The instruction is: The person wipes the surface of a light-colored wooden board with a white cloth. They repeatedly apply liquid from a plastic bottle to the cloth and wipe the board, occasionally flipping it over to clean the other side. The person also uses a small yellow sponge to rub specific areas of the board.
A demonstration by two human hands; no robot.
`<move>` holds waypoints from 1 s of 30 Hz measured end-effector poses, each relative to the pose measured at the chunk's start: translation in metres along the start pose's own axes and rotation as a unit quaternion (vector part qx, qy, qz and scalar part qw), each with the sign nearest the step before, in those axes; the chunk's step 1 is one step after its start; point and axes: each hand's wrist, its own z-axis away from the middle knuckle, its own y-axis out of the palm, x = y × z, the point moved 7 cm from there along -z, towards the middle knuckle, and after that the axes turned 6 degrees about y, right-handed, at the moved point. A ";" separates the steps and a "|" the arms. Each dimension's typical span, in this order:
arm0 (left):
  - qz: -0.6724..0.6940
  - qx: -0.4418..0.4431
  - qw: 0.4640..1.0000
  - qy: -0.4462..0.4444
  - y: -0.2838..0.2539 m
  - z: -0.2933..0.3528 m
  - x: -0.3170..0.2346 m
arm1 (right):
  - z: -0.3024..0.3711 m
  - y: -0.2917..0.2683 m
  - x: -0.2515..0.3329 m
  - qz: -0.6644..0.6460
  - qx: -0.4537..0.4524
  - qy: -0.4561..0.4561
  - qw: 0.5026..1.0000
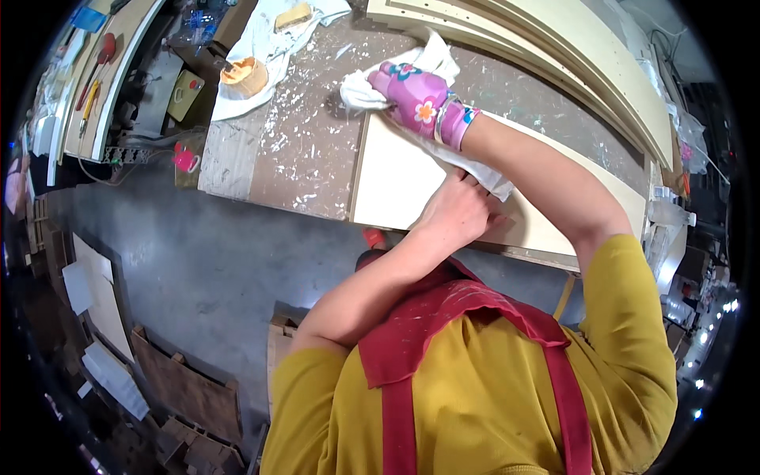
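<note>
- Nearest my view, I have the wearer's red apron [404, 336] over a yellow shirt [467, 396].
- Just beyond it, I see the bare left hand [459, 210] over the near side of the pale board [396, 182], fingers curled at the near tail of the white cloth [439, 57]; I cannot tell whether they pinch it.
- The board lies flat on the paint-spattered workbench [309, 142], the cloth stretched across its left part and past its far edge.
- Farther out, I find the right hand [416, 93], in a purple flowered glove, grasping the bunched cloth near the board's far left corner.
- To the far left, I make out a tub of tan paste [244, 77] on a white sheet [232, 104], with a tan block [293, 16] beyond.
- To the far right, long pale boards [602, 79] are stacked.
</note>
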 end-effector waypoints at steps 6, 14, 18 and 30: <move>0.286 -0.211 0.931 -0.087 -0.023 0.009 0.012 | 0.000 -0.032 0.014 -0.001 -0.077 -0.159 0.984; 0.040 -0.160 0.986 0.018 -0.026 0.000 0.003 | -0.036 -0.004 -0.069 -0.144 -0.111 0.046 0.982; -0.004 -0.077 0.997 0.019 -0.016 -0.004 -0.001 | 0.009 -0.007 -0.085 -0.120 -0.169 0.048 0.977; -0.001 0.085 0.994 -0.071 -0.006 -0.013 0.003 | 0.055 -0.010 -0.115 -0.151 -0.194 0.099 0.964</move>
